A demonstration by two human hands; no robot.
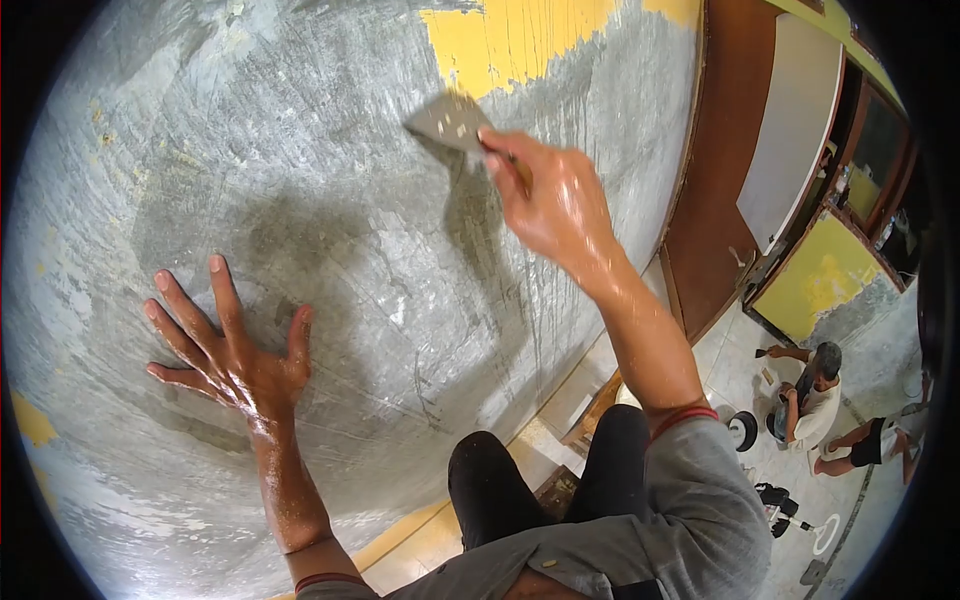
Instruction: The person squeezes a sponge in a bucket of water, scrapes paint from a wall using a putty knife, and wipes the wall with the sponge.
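Note:
My right hand [555, 200] grips the handle of a wide scraper [450, 122], whose flat blade lies near the grey wall just below a ragged patch of yellow paint [510, 40]. Small pale flecks stick to the blade. Most of the handle is hidden by my fingers. Lower left, my left hand [238, 365] rests on the bare grey wall [400, 260] with its fingers spread and nothing held.
A brown door [728, 150] stands at the right. Beyond it are a yellow and grey panel [825, 275], a crouching person [818, 400] holding a tool, and another person [880, 445] at the far right. A black and white round object [742, 431] sits on the tiled floor.

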